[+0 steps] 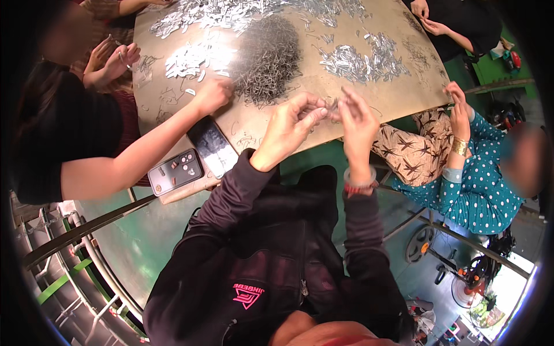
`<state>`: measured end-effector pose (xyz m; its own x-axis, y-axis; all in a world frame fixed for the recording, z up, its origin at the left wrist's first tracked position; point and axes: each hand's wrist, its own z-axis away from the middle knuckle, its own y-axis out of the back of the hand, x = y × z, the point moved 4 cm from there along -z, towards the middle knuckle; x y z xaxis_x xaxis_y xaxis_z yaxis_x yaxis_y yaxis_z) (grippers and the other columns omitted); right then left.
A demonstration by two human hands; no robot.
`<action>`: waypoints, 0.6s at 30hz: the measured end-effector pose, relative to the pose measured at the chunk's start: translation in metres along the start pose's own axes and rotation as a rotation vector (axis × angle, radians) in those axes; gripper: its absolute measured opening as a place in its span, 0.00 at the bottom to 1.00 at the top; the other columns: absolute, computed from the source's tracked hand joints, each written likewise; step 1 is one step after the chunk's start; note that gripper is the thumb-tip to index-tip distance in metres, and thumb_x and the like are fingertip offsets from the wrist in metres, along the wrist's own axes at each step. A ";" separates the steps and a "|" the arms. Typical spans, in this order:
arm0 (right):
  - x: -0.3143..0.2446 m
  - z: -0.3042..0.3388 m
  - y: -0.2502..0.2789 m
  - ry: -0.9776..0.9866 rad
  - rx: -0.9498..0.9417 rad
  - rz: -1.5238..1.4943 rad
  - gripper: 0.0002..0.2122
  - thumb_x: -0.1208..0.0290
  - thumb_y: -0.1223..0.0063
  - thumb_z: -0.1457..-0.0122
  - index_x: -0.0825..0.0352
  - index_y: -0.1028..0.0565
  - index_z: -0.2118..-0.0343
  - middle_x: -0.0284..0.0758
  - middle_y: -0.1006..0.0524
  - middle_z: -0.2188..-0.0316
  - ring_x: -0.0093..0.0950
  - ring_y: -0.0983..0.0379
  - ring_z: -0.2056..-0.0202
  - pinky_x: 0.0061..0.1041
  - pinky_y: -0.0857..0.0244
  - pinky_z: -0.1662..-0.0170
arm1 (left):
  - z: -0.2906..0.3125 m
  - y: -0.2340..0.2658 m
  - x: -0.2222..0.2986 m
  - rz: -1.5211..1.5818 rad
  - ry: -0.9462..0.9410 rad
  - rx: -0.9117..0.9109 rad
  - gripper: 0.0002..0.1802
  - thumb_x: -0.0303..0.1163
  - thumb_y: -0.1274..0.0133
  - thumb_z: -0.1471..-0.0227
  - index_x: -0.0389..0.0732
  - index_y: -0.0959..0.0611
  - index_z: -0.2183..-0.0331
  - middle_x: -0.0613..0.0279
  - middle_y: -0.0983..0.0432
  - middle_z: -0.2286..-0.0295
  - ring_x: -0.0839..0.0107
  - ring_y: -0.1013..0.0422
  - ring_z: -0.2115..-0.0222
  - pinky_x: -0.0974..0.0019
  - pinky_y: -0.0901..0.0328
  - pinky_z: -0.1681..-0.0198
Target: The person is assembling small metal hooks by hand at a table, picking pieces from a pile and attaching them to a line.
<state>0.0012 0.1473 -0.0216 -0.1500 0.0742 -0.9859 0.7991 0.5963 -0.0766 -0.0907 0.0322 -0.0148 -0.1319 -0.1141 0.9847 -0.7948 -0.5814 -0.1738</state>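
Note:
Both my hands are raised over the near edge of the table [323, 81], close together. My left hand [291, 124] pinches with thumb and forefinger at a small dark thing [333, 108]. Facing it, my right hand [359, 124] has its thumb and fingers drawn together on the same small thing. Its kind is too small and blurred to make out. Just beyond my left hand lies a large heap of dark bent wire pieces [268, 57]. Flat, shiny silver strips form one pile [199, 60] left of the heap and another pile [369, 63] to its right.
Two phones, one with a glossy screen [212, 145] and one in a case [176, 172], lie at the table's near left corner. A co-worker's arm [144, 147] reaches in from the left toward the heap. Others' hands [459, 115] work around the table.

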 end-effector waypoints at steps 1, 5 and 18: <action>-0.012 0.017 0.000 0.066 0.019 0.048 0.13 0.85 0.54 0.46 0.75 0.30 0.57 0.36 0.29 0.66 0.23 0.28 0.67 0.21 0.27 0.67 | 0.001 -0.007 0.002 0.016 -0.037 -0.030 0.07 0.25 0.49 0.48 0.32 0.26 0.67 0.64 0.25 0.73 0.80 0.29 0.72 0.77 0.34 0.69; -0.032 0.050 0.005 0.195 0.057 0.028 0.11 0.87 0.54 0.47 0.75 0.28 0.60 0.36 0.29 0.65 0.24 0.27 0.68 0.20 0.27 0.66 | 0.007 -0.019 0.010 -0.141 -0.165 -0.050 0.05 0.25 0.49 0.49 0.33 0.25 0.68 0.64 0.29 0.70 0.79 0.30 0.69 0.76 0.34 0.68; -0.040 0.063 -0.001 0.298 0.075 0.004 0.09 0.88 0.53 0.48 0.73 0.26 0.64 0.36 0.29 0.65 0.22 0.29 0.66 0.17 0.31 0.66 | 0.028 -0.025 0.027 -0.268 -0.306 -0.013 0.05 0.22 0.48 0.51 0.35 0.24 0.68 0.62 0.29 0.68 0.75 0.31 0.66 0.71 0.35 0.62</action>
<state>0.0431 0.0931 0.0086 -0.3026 0.3144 -0.8998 0.8389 0.5360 -0.0948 -0.0582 0.0214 0.0154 0.2620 -0.1953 0.9451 -0.7850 -0.6128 0.0910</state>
